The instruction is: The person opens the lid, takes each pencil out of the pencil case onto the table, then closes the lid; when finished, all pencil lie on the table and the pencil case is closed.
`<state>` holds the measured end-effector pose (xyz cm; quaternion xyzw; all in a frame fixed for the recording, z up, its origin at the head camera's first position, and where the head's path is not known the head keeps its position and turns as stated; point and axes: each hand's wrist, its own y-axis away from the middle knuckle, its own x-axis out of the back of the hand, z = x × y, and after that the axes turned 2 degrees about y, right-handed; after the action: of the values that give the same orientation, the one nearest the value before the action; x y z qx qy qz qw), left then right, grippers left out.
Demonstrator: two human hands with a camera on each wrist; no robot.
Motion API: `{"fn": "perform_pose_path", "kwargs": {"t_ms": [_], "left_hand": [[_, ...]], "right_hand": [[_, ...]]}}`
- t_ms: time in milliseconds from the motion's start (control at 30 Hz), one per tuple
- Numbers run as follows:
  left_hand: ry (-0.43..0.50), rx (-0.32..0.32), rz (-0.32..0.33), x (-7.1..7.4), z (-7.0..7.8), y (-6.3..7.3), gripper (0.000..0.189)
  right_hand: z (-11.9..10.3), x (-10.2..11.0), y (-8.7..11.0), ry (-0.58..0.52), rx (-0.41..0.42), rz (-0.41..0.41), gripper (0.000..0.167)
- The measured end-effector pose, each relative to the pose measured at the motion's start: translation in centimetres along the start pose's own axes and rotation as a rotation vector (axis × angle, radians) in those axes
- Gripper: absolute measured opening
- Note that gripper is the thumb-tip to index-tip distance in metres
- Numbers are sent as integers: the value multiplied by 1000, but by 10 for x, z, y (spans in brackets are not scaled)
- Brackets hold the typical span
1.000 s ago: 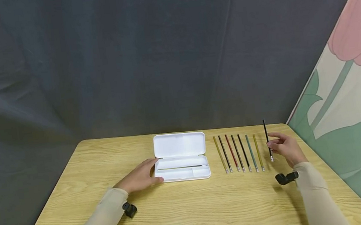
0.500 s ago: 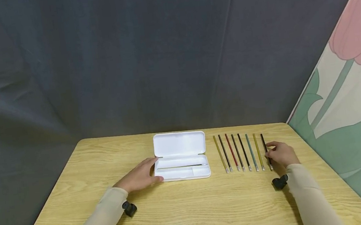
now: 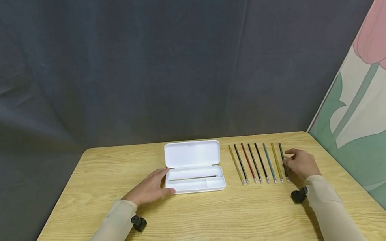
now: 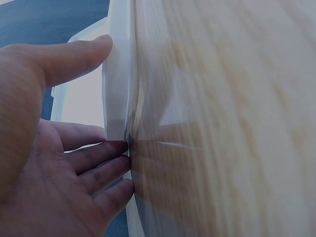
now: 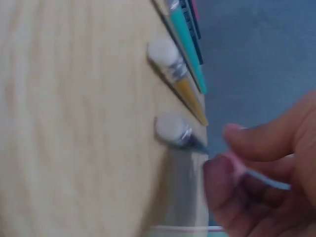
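An opened white pencil case (image 3: 186, 187) lies on the table, with one pencil (image 3: 192, 178) inside. My left hand (image 3: 148, 189) holds its left end, thumb at the front corner and index finger near the hinge. In the left wrist view, the thumb (image 4: 91, 54) lies on the case wall (image 4: 118, 74), with the other fingers at its end. My right hand (image 3: 301, 163) is beside the rightmost dark pencil (image 3: 283, 160), which lies on the table. In the right wrist view, that pencil's white eraser (image 5: 170, 127) shows; the loosely bent fingers (image 5: 219, 182) and thumb stand slightly apart.
Left of the dark pencil, several more lie in a spaced row, including yellow (image 3: 277, 162), teal (image 3: 270, 163) and red (image 3: 249, 163) ones, erasers towards me. Behind the wooden table (image 3: 205, 226) hangs a dark curtain (image 3: 171, 59); a flowered cloth (image 3: 377, 135) borders the right.
My right hand has lowered the dark pencil to the table at the right end of the row. Its eraser end then shifted slightly left, straightening it. The left hand stays at the case.
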<state>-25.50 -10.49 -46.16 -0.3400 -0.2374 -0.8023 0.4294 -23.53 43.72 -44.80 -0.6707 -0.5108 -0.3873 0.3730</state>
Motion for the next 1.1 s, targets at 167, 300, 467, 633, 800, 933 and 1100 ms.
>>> {"fn": "perform_pose_path", "kwargs": {"t_ms": [167, 300, 467, 633, 800, 933, 1100], "left_hand": [[-11, -2, -4, 1, -1, 0, 88], [-18, -8, 6, 3, -2, -2, 88], [-13, -12, 12, 0, -3, -4, 89], [-15, -21, 9, -5, -3, -5, 88], [3, -7, 4, -6, 1, -3, 87], [2, -1, 10, -7, 4, -4, 87], [-7, -1, 9, -6, 3, -6, 88]], "right_hand": [[-22, 8, 1, -220, 52, 154, 38], [-58, 9, -3, -515, 157, 97, 43], [-108, -10, -10, -675, 308, -50, 45], [-156, -43, -10, -682, 379, -191, 41], [-191, -76, -3, -650, 439, -330, 36], [-205, -96, 4, -504, 499, -400, 30], [-210, -108, 8, -337, 556, -393, 24]]}}
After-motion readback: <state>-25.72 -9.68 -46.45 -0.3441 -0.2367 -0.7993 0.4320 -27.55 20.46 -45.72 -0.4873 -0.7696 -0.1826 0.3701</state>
